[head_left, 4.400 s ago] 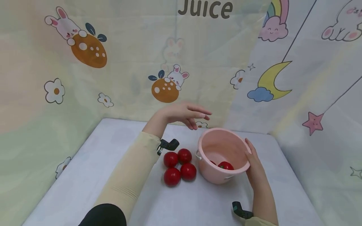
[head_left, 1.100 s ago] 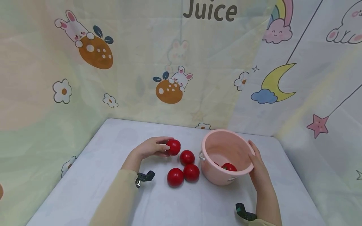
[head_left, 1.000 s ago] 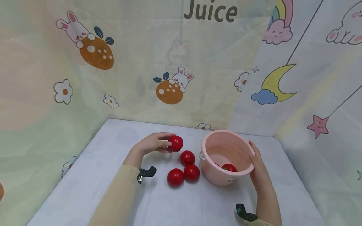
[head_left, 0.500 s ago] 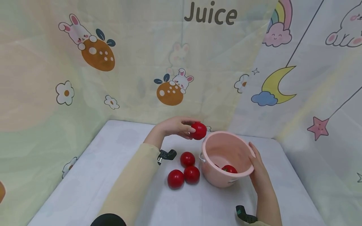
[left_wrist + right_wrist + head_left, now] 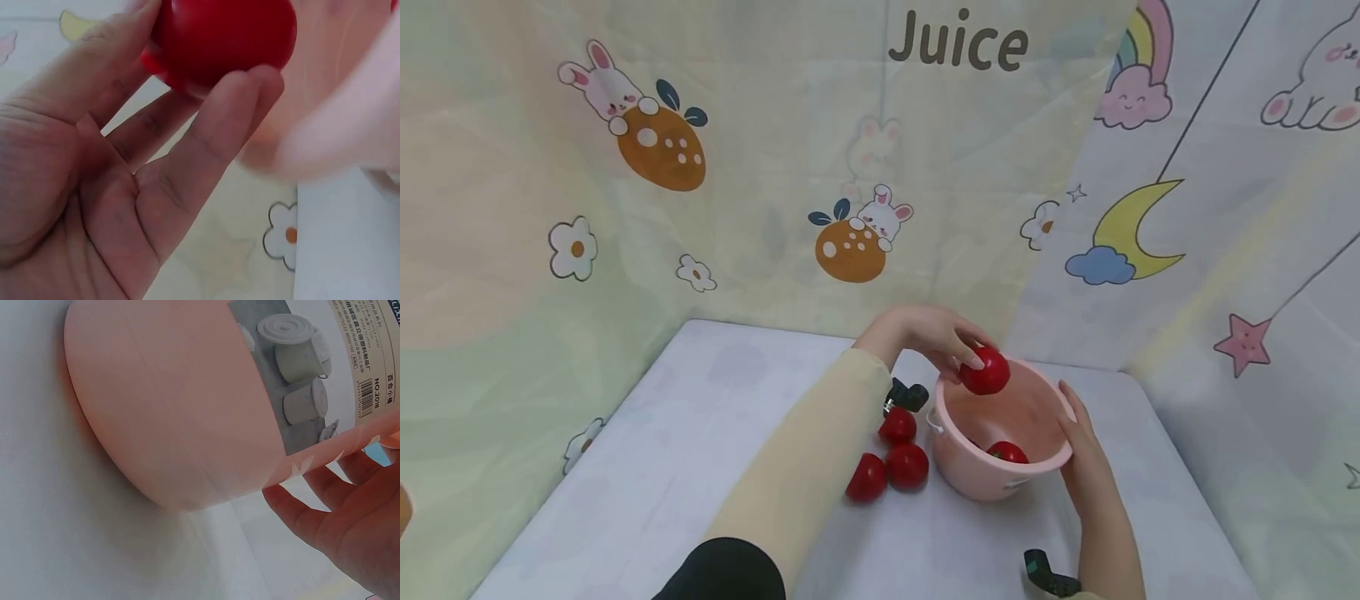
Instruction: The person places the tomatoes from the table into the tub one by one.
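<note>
My left hand (image 5: 934,335) pinches a red tomato (image 5: 986,372) above the mouth of a pink bucket (image 5: 981,479), near its back left rim. In the left wrist view, the thumb and fingertips are around the tomato (image 5: 228,37). My right hand (image 5: 1086,454) holds the bucket at its right rim; the right wrist view has its fingers (image 5: 297,512) against the labelled side. Inside the bucket lies a tomato (image 5: 1007,452) with a bit of green, and a red sliver shows beside it. Three tomatoes (image 5: 907,467) sit on the table left of the bucket, two partly hidden by my left arm.
The white table (image 5: 647,467) ends at a printed cloth backdrop (image 5: 760,167) behind and at both sides. A white handle joint (image 5: 934,421) sticks out on the bucket's left. Dark wrist cameras (image 5: 1048,575) are worn on both wrists.
My left hand has picked a tomato from the group on the table, lifted it and carried it rightward over the bucket. The right hand has stayed at the bucket's rim.
</note>
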Motion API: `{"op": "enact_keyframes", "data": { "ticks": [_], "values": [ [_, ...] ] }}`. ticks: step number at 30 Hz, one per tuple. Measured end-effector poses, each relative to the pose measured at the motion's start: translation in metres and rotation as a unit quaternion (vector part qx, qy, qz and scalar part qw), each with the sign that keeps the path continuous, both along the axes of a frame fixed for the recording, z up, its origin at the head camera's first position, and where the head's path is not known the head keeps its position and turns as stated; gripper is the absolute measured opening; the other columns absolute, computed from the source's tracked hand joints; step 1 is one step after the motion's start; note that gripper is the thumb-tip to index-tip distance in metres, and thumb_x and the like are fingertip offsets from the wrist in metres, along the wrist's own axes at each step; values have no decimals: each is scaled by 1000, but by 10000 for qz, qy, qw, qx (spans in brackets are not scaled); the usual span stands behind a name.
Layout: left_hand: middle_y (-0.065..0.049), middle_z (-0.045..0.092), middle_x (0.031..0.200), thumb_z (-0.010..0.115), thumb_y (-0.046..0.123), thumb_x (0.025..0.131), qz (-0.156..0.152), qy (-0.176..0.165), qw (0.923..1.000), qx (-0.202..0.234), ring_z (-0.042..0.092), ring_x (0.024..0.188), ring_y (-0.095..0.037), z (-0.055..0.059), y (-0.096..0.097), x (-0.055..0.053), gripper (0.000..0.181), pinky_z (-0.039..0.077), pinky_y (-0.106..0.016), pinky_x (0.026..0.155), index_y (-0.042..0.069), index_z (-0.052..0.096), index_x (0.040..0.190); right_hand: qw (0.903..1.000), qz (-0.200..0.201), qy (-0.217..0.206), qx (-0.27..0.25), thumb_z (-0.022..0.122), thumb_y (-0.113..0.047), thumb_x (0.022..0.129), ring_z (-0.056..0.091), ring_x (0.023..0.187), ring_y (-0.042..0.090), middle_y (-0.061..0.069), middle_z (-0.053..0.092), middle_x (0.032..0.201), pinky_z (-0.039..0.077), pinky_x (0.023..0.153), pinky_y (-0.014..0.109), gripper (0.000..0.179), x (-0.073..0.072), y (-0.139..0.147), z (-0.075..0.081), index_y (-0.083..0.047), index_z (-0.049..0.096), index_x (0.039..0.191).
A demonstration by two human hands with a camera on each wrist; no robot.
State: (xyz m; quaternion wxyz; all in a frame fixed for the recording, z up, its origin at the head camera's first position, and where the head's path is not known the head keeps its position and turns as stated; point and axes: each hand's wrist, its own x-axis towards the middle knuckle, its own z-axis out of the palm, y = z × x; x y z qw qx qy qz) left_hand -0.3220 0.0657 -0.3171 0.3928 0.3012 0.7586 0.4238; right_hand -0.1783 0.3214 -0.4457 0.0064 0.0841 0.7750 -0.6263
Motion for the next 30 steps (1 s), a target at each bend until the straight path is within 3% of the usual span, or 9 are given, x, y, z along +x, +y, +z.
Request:
{"op": "enact_keyframes", "data": {
  "ticks": [7,12,15,19,22,30],
  "values": [
    [0,65,115,77,13,85,-235,-22,9983,-541,68,103,-26,6,31,10,42,60,-41,86,25,67,125,10000,7,-58,-17,47,-54,99,20,151,29,-10,13,165,46,105,34,66,0,0,-1,-56,7,151],
    [-2,65,111,75,14,87,-400,-91,9923,-1172,72,98,-29,3,55,15,39,60,-39,85,21,67,125,9999,-12,-12,-106,48,-53,99,21,150,27,-10,15,165,41,111,43,66,-1,0,-2,-56,8,151],
    [-2,66,108,78,12,85,-205,-299,9898,-1381,71,98,-30,-2,67,19,34,60,-39,85,21,71,117,9999,0,15,-120,49,-53,98,20,150,28,-9,15,165,36,114,52,68,0,-1,-3,-56,7,151],
    [-3,67,108,80,8,82,-28,-587,9869,-1505,69,100,-29,-11,75,21,31,60,-42,87,19,74,110,9999,29,-13,-96,51,-52,98,20,151,29,-8,14,165,35,114,54,70,1,-2,-5,-56,6,151],
    [-4,67,108,79,7,82,-93,-688,9858,-1532,68,101,-30,-19,78,20,30,59,-44,88,18,73,109,9999,25,26,-97,50,-51,98,19,151,29,-8,14,165,35,114,54,68,2,-2,-6,-56,7,151],
    [-1,67,110,74,7,87,-182,-819,9906,-1077,67,103,-28,-35,85,10,29,60,-41,86,19,73,113,9999,53,115,-95,49,-51,99,18,151,30,-7,13,166,34,114,56,66,2,2,-4,-57,9,151]
  ]
}}
